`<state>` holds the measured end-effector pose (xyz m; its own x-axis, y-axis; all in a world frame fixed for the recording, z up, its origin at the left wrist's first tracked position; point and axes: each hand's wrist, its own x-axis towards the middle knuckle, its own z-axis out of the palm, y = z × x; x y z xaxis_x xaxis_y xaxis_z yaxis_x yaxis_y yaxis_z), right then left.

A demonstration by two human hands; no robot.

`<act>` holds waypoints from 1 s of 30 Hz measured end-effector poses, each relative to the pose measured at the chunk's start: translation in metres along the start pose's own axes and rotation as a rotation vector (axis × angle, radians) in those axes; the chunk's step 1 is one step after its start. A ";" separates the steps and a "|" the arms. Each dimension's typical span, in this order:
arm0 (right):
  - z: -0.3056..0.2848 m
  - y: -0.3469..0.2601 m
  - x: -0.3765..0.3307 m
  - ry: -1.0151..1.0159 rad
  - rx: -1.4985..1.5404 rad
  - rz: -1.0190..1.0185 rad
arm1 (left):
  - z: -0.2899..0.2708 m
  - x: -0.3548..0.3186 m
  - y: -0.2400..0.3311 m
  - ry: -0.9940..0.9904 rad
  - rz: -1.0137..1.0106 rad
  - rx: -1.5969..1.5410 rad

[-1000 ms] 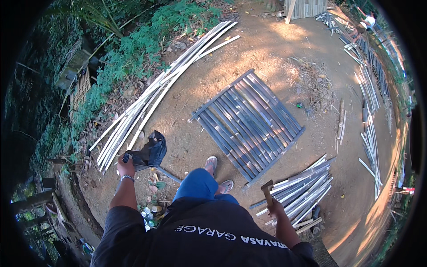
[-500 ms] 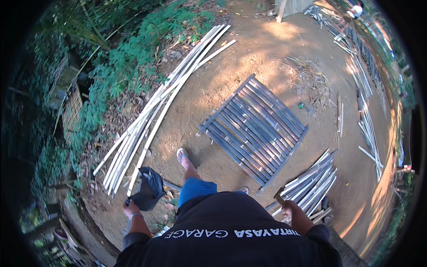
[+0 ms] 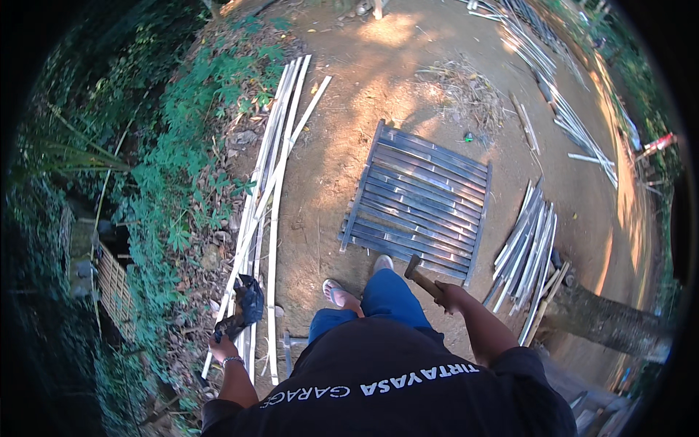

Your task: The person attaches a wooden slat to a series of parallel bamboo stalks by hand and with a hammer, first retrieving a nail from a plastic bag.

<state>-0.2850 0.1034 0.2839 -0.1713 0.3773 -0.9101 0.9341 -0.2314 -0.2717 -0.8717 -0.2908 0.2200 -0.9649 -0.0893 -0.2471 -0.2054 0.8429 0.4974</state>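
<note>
I stand on bare dirt in blue trousers and sandals. My left hand [image 3: 222,347] hangs at my side, closed on a dark bag [image 3: 246,306] that dangles over long pale bamboo strips [image 3: 271,182]. My right hand [image 3: 451,297] grips the wooden handle of a hammer [image 3: 422,277], its head pointing up and left. Just ahead of my feet lies a flat panel of dark bamboo slats [image 3: 421,198].
A pile of short split bamboo pieces [image 3: 526,246] lies right of the panel, beside a tree trunk [image 3: 601,320]. More long strips [image 3: 553,95] run along the far right. Green weeds [image 3: 182,175] and a small bamboo structure [image 3: 109,284] line the left.
I have walked forward and turned, so the slat panel now sits right before my feet. The bag stays in my left hand and the hammer in my right, which is raised into view.
</note>
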 end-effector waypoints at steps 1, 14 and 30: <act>0.006 -0.004 0.000 -0.002 -0.019 0.007 | 0.006 0.014 0.016 0.037 0.048 0.002; 0.053 0.076 0.070 -0.126 -0.105 0.287 | 0.041 0.094 0.162 -0.067 0.307 -0.249; -0.046 -0.021 0.110 -0.142 0.386 0.361 | 0.165 0.143 0.376 -0.136 0.303 -0.083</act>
<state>-0.3088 0.1916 0.2037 0.0737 0.0945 -0.9928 0.7634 -0.6459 -0.0048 -1.0596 0.1008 0.2348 -0.9544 0.2349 -0.1841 0.0690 0.7738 0.6296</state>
